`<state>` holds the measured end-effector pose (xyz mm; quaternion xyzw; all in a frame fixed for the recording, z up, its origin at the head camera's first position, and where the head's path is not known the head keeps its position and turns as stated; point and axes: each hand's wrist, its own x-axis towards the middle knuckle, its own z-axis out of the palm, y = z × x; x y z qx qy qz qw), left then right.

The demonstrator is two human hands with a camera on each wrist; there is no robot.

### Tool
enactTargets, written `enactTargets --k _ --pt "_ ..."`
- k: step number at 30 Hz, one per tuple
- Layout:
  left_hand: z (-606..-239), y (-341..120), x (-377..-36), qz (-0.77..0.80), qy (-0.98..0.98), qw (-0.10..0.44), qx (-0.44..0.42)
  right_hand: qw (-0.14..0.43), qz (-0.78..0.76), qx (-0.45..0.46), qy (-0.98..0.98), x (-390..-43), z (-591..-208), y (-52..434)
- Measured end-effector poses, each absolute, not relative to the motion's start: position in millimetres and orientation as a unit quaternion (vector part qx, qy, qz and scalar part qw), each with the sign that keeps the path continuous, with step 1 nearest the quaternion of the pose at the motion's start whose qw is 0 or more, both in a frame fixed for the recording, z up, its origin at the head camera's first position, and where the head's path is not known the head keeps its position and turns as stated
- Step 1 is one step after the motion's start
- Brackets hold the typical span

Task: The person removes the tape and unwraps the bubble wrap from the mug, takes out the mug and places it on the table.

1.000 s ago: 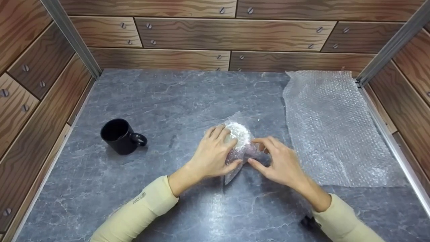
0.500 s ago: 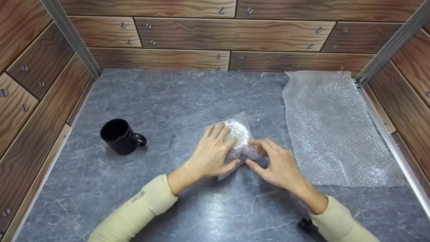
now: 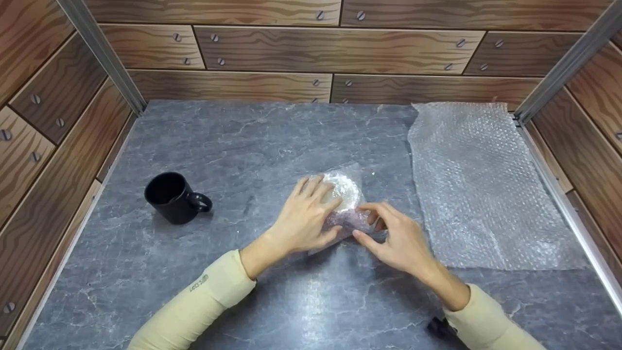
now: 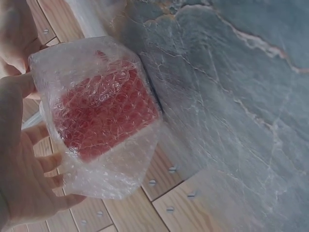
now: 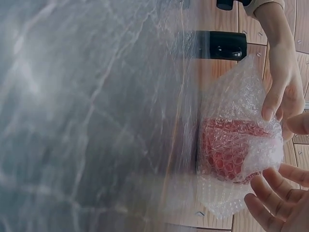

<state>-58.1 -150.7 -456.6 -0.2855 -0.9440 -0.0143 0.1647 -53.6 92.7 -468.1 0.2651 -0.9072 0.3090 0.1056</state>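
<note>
A red object wrapped in bubble wrap [image 3: 346, 189] sits on the table between both hands; in the left wrist view the red body [image 4: 108, 108] shows through the bubbles, with loose wrap beyond its two ends. My left hand [image 3: 306, 216] lies over its left side, fingers spread across the top and thumb toward the near edge. At the right side, my right hand [image 3: 401, 238] has its curved index finger and thumb tips at the folded wrap. The right wrist view shows those fingers [image 5: 275, 186] against the wrap's whitish, layered end. What the red object is stays hidden.
A black mug [image 3: 172, 199] stands on the left of the grey marbled table [image 3: 272, 141], handle to the right. A flat sheet of bubble wrap [image 3: 486, 189] covers the right side. Wood-patterned panels [image 3: 340, 48] and metal rails wall in the table.
The wrapped bundle has turned clockwise, its near corner swinging left and its far corner right. Both hands have shifted slightly left with it. The mug and the flat sheet stay in place.
</note>
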Motion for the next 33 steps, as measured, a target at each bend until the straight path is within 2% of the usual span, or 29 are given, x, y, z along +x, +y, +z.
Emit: enactTargets --k 12,23,33 --pt "-457.0 -154.6 -57.7 -0.017 -0.942 0.173 -0.288 0.061 0.371 0.235 -0.896 -55.5 -464.2 89.6" --pt "-464.6 -155.5 -46.8 -0.008 -0.921 0.248 -0.299 0.059 0.368 0.232 -0.899 -57.6 -459.9 89.6" --pt "-466.0 -155.3 -39.6 -0.005 -0.918 0.265 -0.297 0.049 0.378 0.227 -0.896 -59.7 -455.3 90.7"
